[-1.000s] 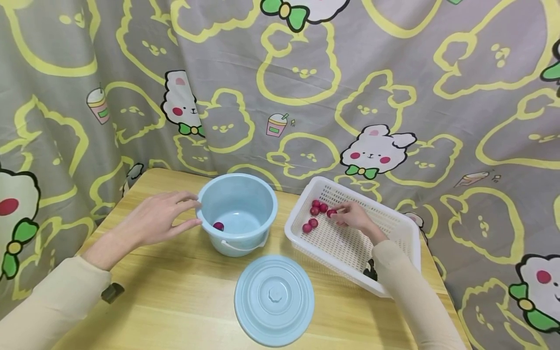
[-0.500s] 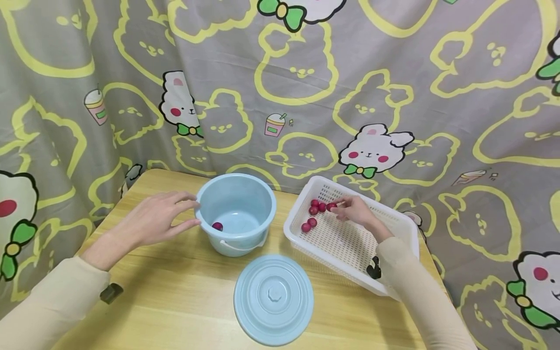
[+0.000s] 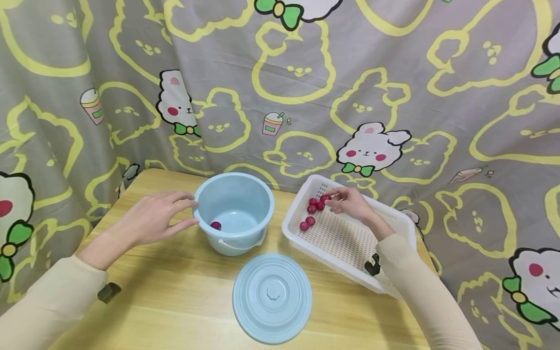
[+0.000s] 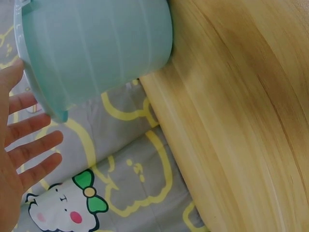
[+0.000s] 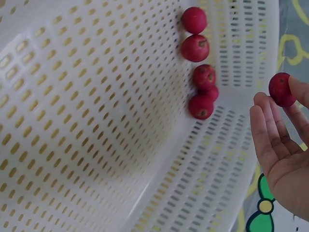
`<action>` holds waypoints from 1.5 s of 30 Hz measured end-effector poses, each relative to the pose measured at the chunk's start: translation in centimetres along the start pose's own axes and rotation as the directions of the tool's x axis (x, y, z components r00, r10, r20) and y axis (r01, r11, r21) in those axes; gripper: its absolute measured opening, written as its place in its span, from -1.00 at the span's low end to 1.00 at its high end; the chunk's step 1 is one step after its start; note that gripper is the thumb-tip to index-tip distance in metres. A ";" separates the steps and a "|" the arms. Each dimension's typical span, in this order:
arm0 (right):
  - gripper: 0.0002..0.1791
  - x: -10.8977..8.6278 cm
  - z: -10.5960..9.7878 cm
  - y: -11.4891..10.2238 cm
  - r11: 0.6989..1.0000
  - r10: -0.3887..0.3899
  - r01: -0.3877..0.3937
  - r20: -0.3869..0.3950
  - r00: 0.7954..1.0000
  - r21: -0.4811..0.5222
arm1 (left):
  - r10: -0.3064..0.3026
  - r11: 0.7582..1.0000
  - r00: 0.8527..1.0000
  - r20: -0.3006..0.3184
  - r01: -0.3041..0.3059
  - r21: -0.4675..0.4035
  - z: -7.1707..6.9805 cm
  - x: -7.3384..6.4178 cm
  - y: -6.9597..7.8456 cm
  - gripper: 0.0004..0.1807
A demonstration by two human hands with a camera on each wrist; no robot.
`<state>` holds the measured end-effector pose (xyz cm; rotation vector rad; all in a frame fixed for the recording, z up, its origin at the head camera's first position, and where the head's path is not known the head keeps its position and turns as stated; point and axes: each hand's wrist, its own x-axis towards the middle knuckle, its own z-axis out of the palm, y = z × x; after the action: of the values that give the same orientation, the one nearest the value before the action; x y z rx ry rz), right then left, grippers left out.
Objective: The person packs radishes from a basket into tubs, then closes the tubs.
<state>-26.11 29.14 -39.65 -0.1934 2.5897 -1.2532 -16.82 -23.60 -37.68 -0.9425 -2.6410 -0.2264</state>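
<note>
- The left hand [image 3: 152, 216] is at the left side of the bucket [image 3: 236, 192], with thumb and fingers straight and spread; it has hold of nothing, and whether the fingertips touch the rim one cannot tell surely
- The bucket stands upright on the table [image 3: 175, 282], open at the top, and one dark fruit [image 3: 215, 225] lies on its bottom near the left wall; of the two hands, the left hand is clearly the nearer to it
- The lid [image 3: 247, 311] lies flat on the table, before the bucket and the basket [image 3: 345, 238], apart from the bucket
- The held fruit [image 5: 280, 89] is at the far left part of the basket, to the right of the bucket; so from the right hand [image 3: 352, 204] the bucket opening lies to the left, across the basket rim and a narrow gap; the fruit is round and shows no clear long axis
- The loose fruits [image 3: 311, 208], five of them, lie in the same end of the basket, three close together and two as a pair
- The basket has its long axis slanting from far left to near right, so its fruit end is the one nearest the bucket
- The right hand pinches the held fruit between thumb and finger, the other fingers being loosely extended; its height over the basket floor is hard to judge
</note>
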 end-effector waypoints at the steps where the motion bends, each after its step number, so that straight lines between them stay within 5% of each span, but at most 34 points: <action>1: -0.56 -0.1 0.0 -0.2 1.000 -0.007 0.007 0.003 1.000 0.002 | 0.000 1.000 1.000 0.001 0.000 0.003 0.0 0.0 0.0 -0.58; 45: -0.63 -2.2 2.7 -7.7 0.980 -0.174 0.169 0.041 0.984 0.110 | -0.021 1.000 1.000 0.015 0.021 0.002 -0.1 0.1 0.2 -0.57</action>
<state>-23.16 22.89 -34.83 -0.4308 2.4998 -1.4203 -16.74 -23.44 -37.56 -0.9200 -2.6654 -0.2221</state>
